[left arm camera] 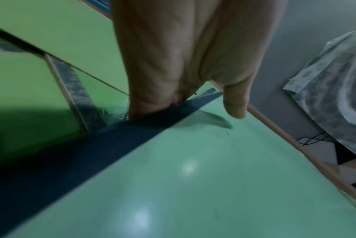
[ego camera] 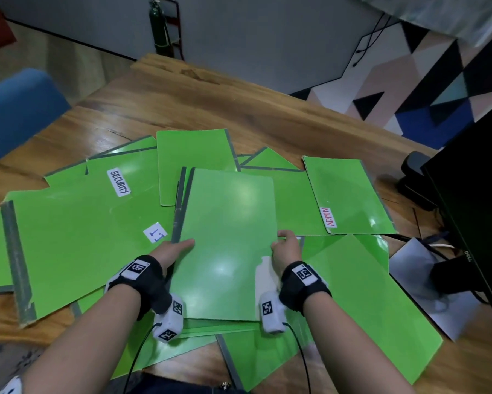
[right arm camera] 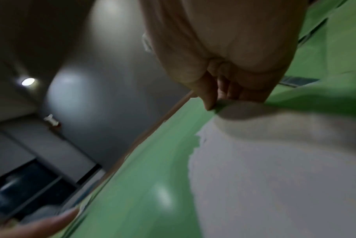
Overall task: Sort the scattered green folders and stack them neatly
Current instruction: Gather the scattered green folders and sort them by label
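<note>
Several green folders lie scattered and overlapping on a wooden table (ego camera: 210,103). I hold one plain green folder (ego camera: 227,223) above the heap by its two long edges. My left hand (ego camera: 176,247) grips its grey-spined left edge (left arm camera: 152,125), thumb on top and fingers underneath. My right hand (ego camera: 286,245) pinches its right edge (right arm camera: 220,104), beside a torn white patch (right arm camera: 274,161). Labelled folders lie around: SECURITY (ego camera: 119,182), ADMIN (ego camera: 330,217), and one with a small white tag (ego camera: 155,232).
A black monitor (ego camera: 477,211) stands at the right with cables and a white sheet (ego camera: 415,274) beneath it. A blue chair (ego camera: 17,109) is at the far left. A bare strip of table lies beyond the folders.
</note>
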